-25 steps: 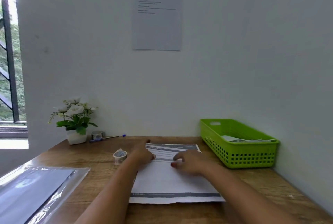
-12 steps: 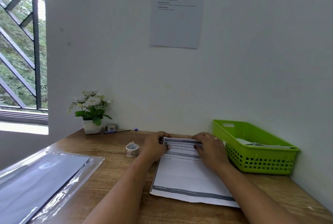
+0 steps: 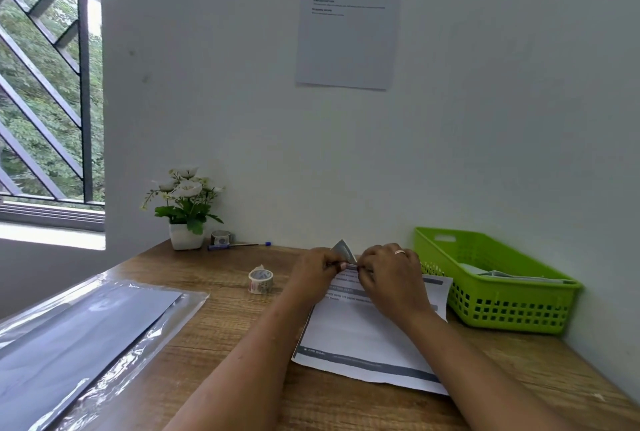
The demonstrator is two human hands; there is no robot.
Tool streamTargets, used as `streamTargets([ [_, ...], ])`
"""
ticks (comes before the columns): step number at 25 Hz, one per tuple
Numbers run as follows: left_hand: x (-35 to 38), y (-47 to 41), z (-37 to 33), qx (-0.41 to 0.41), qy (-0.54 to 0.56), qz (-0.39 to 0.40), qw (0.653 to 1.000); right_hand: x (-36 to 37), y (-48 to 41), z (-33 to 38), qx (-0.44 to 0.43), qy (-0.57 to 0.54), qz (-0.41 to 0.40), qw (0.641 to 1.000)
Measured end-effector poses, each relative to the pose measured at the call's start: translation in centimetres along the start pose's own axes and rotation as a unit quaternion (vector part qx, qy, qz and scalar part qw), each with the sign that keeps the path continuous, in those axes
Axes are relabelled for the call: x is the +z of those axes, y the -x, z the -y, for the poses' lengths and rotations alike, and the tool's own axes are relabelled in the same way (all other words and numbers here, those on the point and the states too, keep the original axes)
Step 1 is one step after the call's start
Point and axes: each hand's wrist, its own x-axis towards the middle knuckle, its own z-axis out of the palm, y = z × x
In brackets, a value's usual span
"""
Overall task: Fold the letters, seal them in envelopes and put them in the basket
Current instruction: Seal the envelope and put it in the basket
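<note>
Letter (image 3: 363,337) is lying flat on the wooden desk (image 3: 225,344) beneath both forearms, its far edge sitting right at the fingertips. Left hand (image 3: 313,269) and right hand (image 3: 388,271) are meeting at that far edge, nearly touching, each pinching the paper between thumb and curled fingers. A small grey corner (image 3: 342,248) of the sheet is sticking up between them. The knuckles are hiding most of the pinch, so how much of the edge is lifting cannot be told. Print on the letter is too blurred to read, and the right forearm is covering part of the sheet's right side. Both arms are reaching forward from the bottom of the frame, wrists low over the paper, backs of the hands facing up; a ring (image 3: 400,251) is showing on the right hand. Green basket (image 3: 502,306) is standing just right of the letter by the wall, holding pale paper items (image 3: 512,274) half hidden by its rim. Tape roll (image 3: 260,281) is sitting near the left hand, apart from it. Clear plastic sleeve (image 3: 79,337) of dark sheets is lying at far left, cut off by the frame.
</note>
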Motion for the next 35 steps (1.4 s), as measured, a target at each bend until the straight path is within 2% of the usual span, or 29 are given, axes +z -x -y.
streamTargets([
  [3, 0.0, -0.1, 0.5, 0.0, 0.016, -0.003, 1.0, -1.0, 0.3, -1.7, -0.017, 0.027, 0.026, 0.999],
  [13, -1.4, -0.4, 1.7, -0.018, 0.002, -0.046, 0.999, -2.3, 1.3, -5.4, 0.077, 0.049, 0.119, 0.989],
  [16, -2.3, -0.1, 2.8, -0.038, -0.017, -0.082, 0.996, -2.5, 1.6, -5.9, 0.098, 0.065, 0.13, 0.985],
  [19, -2.6, 0.1, 3.4, -0.051, -0.021, -0.107, 0.993, -2.4, 1.4, -6.5, 0.131, 0.01, 0.099, 0.986],
  [21, -2.2, 0.0, 3.0, -0.041, -0.012, -0.098, 0.994, -2.1, 1.4, -6.3, 0.109, -0.052, 0.082, 0.989],
  [24, -1.6, -0.1, 2.0, -0.01, -0.014, -0.079, 0.997, -1.9, 1.7, -5.5, 0.075, -0.066, 0.11, 0.989],
  [29, -1.7, 0.3, 1.4, 0.035, -0.097, -0.063, 0.993, -1.6, 1.5, -5.2, 0.095, -0.075, 0.083, 0.989],
  [35, -3.3, 1.0, 2.4, -0.047, -0.27, -0.135, 0.952, -1.9, 1.4, -6.1, 0.123, -0.081, 0.054, 0.988],
])
